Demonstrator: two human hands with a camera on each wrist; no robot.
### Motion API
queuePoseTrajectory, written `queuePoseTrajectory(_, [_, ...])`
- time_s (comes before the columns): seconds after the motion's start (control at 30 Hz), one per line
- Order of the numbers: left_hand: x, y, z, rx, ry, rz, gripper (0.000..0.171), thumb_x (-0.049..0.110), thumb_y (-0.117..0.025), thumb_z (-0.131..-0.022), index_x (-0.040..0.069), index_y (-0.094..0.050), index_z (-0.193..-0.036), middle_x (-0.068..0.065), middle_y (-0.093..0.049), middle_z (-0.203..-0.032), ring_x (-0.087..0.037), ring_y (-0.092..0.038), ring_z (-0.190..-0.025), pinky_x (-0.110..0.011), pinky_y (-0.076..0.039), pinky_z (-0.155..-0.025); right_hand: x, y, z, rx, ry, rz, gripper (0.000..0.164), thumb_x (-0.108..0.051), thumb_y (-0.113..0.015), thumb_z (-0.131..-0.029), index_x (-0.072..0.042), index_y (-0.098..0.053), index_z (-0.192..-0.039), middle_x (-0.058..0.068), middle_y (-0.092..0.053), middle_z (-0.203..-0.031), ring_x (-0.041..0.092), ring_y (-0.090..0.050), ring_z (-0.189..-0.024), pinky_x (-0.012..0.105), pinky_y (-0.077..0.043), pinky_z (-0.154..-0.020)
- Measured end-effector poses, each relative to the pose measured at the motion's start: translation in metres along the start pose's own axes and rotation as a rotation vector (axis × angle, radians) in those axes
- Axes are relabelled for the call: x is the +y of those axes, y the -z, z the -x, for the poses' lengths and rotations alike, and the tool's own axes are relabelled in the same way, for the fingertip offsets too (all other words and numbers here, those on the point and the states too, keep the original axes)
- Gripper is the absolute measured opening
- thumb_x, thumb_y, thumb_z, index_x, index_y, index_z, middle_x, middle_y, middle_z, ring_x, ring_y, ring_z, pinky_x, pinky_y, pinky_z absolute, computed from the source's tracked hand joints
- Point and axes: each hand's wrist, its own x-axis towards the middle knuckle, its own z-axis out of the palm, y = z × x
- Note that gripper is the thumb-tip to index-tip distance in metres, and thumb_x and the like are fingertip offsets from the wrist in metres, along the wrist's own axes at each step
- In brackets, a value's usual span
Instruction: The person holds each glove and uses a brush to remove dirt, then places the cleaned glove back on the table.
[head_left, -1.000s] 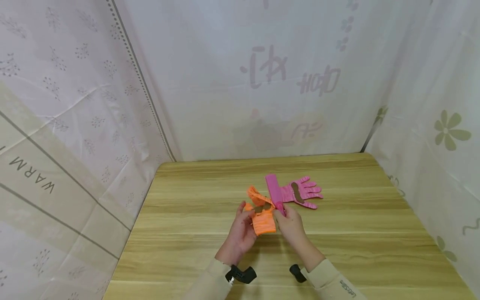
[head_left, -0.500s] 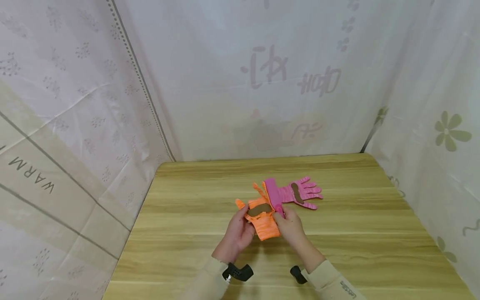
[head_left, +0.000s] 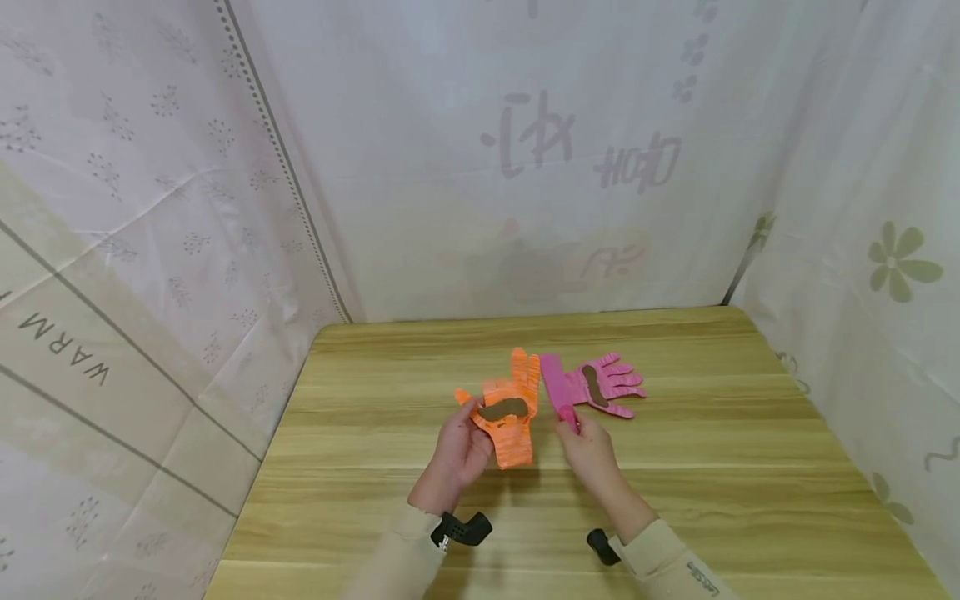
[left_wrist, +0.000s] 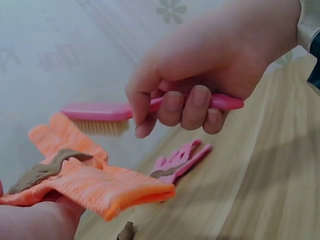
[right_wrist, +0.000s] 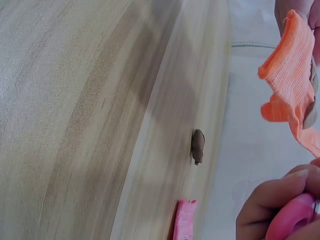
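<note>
My left hand holds an orange knit glove above the table, thumb on its front side. Across the glove's palm lies a thick brown smear, which looks like clay. The cuff hangs toward me and two fingers stick up. In my right hand is a pink brush, gripped by its handle with the fingers curled round it. Its pale bristles face down over the orange glove's fingers in the left wrist view.
A pink glove with a similar brown patch lies flat on the wooden table, right of the brush. A small brown lump lies on the tabletop. Printed curtains stand behind and at both sides.
The orange glove, bunched and folded over earlier, is now spread with its brown smear exposed. My left hand has shifted left with it, and a gap has opened between glove and brush.
</note>
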Motion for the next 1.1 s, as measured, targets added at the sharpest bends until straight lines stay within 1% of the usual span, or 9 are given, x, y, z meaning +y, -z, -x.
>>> queuePoseTrajectory(0.07, [0.002, 0.000, 0.000, 0.013, 0.002, -0.001, 0.018, 0.031, -0.044, -0.110, 0.017, -0.053, -0.101, 0.009, -0.058, -0.099, -0.002, -0.058, -0.091, -0.019, -0.045, -0.083, 0.000, 0.002, 0.000, 0.012, 0.005, 0.003, 0.019, -0.019, -0.055, -0.099, -0.002, -0.062, -0.104, -0.002, -0.036, -0.067, 0.013, -0.034, -0.060, 0.025, -0.031, -0.054])
queuePoseTrajectory(0.17, [0.004, 0.000, 0.001, 0.016, 0.000, -0.017, 0.022, 0.031, -0.041, -0.111, 0.018, -0.053, -0.098, 0.010, -0.058, -0.098, -0.004, -0.058, -0.093, -0.021, -0.045, -0.084, 0.000, 0.004, 0.000, 0.048, 0.019, -0.007, 0.020, -0.019, -0.055, -0.101, -0.001, -0.063, -0.107, 0.000, -0.040, -0.069, 0.014, -0.038, -0.064, 0.026, -0.034, -0.057])
queuePoseTrajectory(0.33, [0.007, 0.001, -0.001, -0.011, 0.010, -0.076, 0.024, 0.035, -0.033, -0.112, 0.018, -0.049, -0.106, 0.006, -0.058, -0.114, -0.010, -0.057, -0.113, -0.031, -0.045, -0.098, -0.003, 0.003, 0.002, 0.066, 0.062, -0.077, 0.019, -0.019, -0.054, -0.103, -0.002, -0.060, -0.097, -0.001, -0.046, -0.067, 0.012, -0.043, -0.059, 0.026, -0.038, -0.054])
queuePoseTrajectory(0.47, [0.007, 0.002, -0.002, -0.044, 0.013, -0.114, 0.029, 0.038, -0.027, -0.112, 0.017, -0.047, -0.115, 0.003, -0.056, -0.126, -0.013, -0.053, -0.123, -0.035, -0.042, -0.105, -0.007, -0.001, 0.005, -0.031, 0.103, -0.128, 0.023, -0.023, -0.057, -0.103, -0.002, -0.060, -0.093, -0.002, -0.047, -0.064, 0.008, -0.042, -0.053, 0.023, -0.036, -0.049])
queuePoseTrajectory(0.6, [0.006, 0.001, -0.003, -0.050, 0.011, -0.116, 0.031, 0.037, -0.025, -0.112, 0.017, -0.048, -0.109, 0.003, -0.056, -0.123, -0.013, -0.053, -0.121, -0.035, -0.042, -0.105, -0.012, -0.008, 0.010, -0.140, 0.110, -0.158, 0.027, -0.028, -0.055, -0.105, -0.003, -0.064, -0.100, -0.001, -0.046, -0.063, 0.008, -0.038, -0.051, 0.022, -0.032, -0.047])
queuePoseTrajectory(0.7, [0.003, 0.000, -0.003, -0.048, 0.020, -0.111, 0.033, 0.035, -0.025, -0.112, 0.015, -0.050, -0.111, 0.002, -0.058, -0.120, -0.012, -0.056, -0.117, -0.033, -0.043, -0.104, -0.015, -0.014, 0.013, -0.185, 0.129, -0.131, 0.035, -0.034, -0.052, -0.107, -0.002, -0.064, -0.098, -0.001, -0.045, -0.062, 0.008, -0.036, -0.051, 0.022, -0.030, -0.047])
queuePoseTrajectory(0.9, [-0.002, -0.002, 0.000, -0.045, 0.025, -0.139, 0.050, 0.038, -0.023, -0.112, 0.007, -0.037, -0.149, -0.004, -0.057, -0.135, -0.014, -0.061, -0.118, -0.030, -0.050, -0.100, -0.020, -0.019, 0.017, -0.238, 0.163, -0.043, 0.046, -0.045, -0.049, -0.106, -0.005, -0.064, -0.088, -0.001, -0.045, -0.062, 0.010, -0.036, -0.053, 0.024, -0.031, -0.050])
queuePoseTrajectory(1.03, [-0.002, -0.003, 0.001, -0.024, 0.018, -0.118, 0.050, 0.038, -0.022, -0.112, 0.008, -0.034, -0.150, -0.003, -0.054, -0.136, -0.013, -0.058, -0.117, -0.027, -0.049, -0.098, -0.017, -0.021, 0.016, -0.261, 0.186, 0.057, 0.041, -0.047, -0.049, -0.105, -0.013, -0.069, -0.094, -0.002, -0.046, -0.063, 0.011, -0.039, -0.057, 0.025, -0.034, -0.053])
queuePoseTrajectory(1.1, [-0.001, -0.003, 0.001, -0.003, 0.019, -0.093, 0.049, 0.037, -0.023, -0.112, 0.007, -0.034, -0.149, -0.003, -0.053, -0.134, -0.014, -0.055, -0.121, -0.027, -0.047, -0.101, -0.014, -0.022, 0.017, -0.251, 0.202, 0.109, 0.042, -0.047, -0.049, -0.105, -0.013, -0.072, -0.105, 0.000, -0.061, -0.074, 0.011, -0.054, -0.068, 0.029, -0.046, -0.061])
